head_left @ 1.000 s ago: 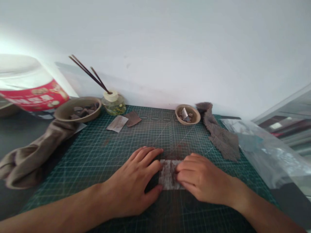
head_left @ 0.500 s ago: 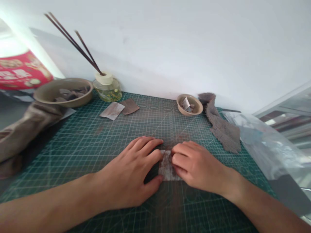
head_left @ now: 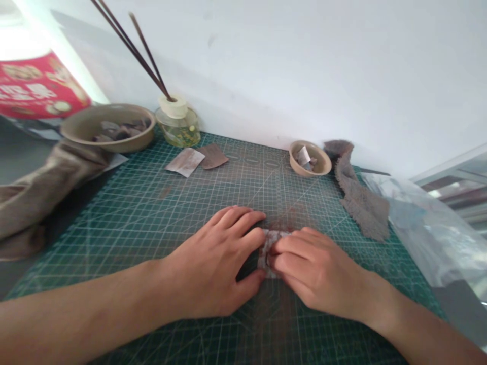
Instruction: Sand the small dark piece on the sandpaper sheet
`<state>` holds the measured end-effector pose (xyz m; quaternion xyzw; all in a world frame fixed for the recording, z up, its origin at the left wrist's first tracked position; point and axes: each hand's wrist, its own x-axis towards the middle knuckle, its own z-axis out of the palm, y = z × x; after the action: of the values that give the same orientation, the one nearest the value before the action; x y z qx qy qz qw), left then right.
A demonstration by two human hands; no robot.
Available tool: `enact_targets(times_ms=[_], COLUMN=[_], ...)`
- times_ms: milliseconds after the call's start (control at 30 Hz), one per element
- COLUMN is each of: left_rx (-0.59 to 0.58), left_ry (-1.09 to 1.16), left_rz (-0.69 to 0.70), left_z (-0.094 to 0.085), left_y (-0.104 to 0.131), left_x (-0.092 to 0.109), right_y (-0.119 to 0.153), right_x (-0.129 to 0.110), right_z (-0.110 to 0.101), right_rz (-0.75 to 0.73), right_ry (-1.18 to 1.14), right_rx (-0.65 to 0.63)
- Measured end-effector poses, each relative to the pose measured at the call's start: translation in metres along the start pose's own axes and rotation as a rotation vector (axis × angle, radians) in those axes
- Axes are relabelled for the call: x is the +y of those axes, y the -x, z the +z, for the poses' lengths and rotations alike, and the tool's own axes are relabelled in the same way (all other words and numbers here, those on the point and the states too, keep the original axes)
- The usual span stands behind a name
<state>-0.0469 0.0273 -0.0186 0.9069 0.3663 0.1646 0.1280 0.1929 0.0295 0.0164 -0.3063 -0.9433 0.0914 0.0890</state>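
A small greyish-white, streaked piece (head_left: 263,259), like worn sandpaper or cloth, lies flat on the green cutting mat (head_left: 198,197). My left hand (head_left: 220,258) rests on the mat with fingers spread. Its index fingertip and thumb touch the left edge of the piece. Over the right part, my right hand (head_left: 312,266) is closed, fingertips bent down around something dark-edged that the fingers mostly hide. Reddish-brown dust marks the mat around the piece.
Two flat brown-grey squares (head_left: 185,162) lie farther back, beside a reed diffuser (head_left: 178,126). A large bowl (head_left: 108,143) and a small bowl (head_left: 310,168) hold scraps. Brown cloths (head_left: 363,203) lie at both sides. A clear plastic bag (head_left: 422,223) is on the right.
The right fingers have shifted slightly left over the streaked piece, covering more of it. The left hand keeps its pose at the edge. The whole view has shifted a little.
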Motion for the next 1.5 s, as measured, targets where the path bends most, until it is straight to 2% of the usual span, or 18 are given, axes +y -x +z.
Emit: enact_targets(times_ms=[67, 133, 267, 400, 467, 567, 633, 700, 767, 867, 933, 1000, 1067, 1167, 1233, 1333, 1400, 1500], left_rx=[0.002, 0.008, 0.008, 0.007, 0.008, -0.015, -0.032, -0.035, -0.036, -0.037, -0.035, -0.033, -0.034, -0.036, -0.034, -0.034, -0.036, -0.039], left_ry=[-0.002, 0.005, 0.027, 0.015, 0.01, 0.016, 0.017, 0.01, 0.004, 0.009, 0.014, 0.015, 0.018, 0.027, 0.032, 0.032, 0.034, 0.04], left_rz=[-0.002, -0.005, -0.003, -0.004, -0.002, -0.01, -0.015, -0.016, -0.019, -0.014, -0.009, -0.012, -0.021, -0.023, -0.016, -0.019, -0.027, -0.03], left_z=[-0.0001, -0.0003, -0.0006, -0.0008, -0.0016, -0.0045, -0.0066, -0.0079, -0.0081, -0.0073, -0.007, -0.0072, -0.0075, -0.0076, -0.0075, -0.0078, -0.0081, -0.0085], left_y=[0.0001, 0.0002, -0.0001, -0.0006, -0.0008, -0.0009, -0.0011, -0.0014, -0.0019, -0.0023, -0.0025, -0.0026, -0.0025, -0.0021, -0.0018, -0.0018, -0.0021, -0.0023], left_x=[0.0003, 0.0006, 0.0008, 0.0008, 0.0013, 0.0032, 0.0045, 0.0053, 0.0054, 0.005, 0.0049, 0.0051, 0.0053, 0.0053, 0.0052, 0.005, 0.0051, 0.0055], right_y=[0.0008, 0.0024, 0.0052, 0.0033, 0.0028, 0.0028, 0.0021, 0.001, 0.0005, 0.0009, 0.0012, 0.0017, 0.0029, 0.0034, 0.0012, -0.0029, -0.0029, 0.0006], right_x=[0.0017, 0.0033, 0.0014, 0.0043, 0.0047, -0.0008, -0.0041, -0.004, -0.0025, -0.0029, -0.0035, -0.0024, -0.0013, -0.003, -0.0043, -0.0016, 0.0004, -0.0012], right_z=[-0.0009, -0.0033, -0.0048, -0.003, -0.0033, -0.0022, -0.0009, -0.001, -0.0026, -0.0034, -0.0026, -0.0026, -0.0034, -0.002, 0.0011, 0.0028, 0.0009, -0.0007], right_rz=[0.061, 0.091, -0.006, 0.075, 0.094, 0.011, 0.012, 0.075, 0.105, 0.019, -0.001, 0.055, 0.091, 0.011, -0.027, 0.057, 0.094, -0.002], right_ry=[0.062, 0.059, 0.032, 0.101, 0.058, -0.04, -0.024, 0.026, 0.011, -0.1, -0.09, -0.023, 0.003, -0.026, -0.011, 0.046, 0.036, -0.051], right_rx=[0.053, 0.031, -0.066, 0.049, 0.012, -0.041, 0.003, 0.041, 0.001, -0.071, -0.032, 0.026, 0.007, -0.033, 0.02, 0.093, 0.056, -0.027])
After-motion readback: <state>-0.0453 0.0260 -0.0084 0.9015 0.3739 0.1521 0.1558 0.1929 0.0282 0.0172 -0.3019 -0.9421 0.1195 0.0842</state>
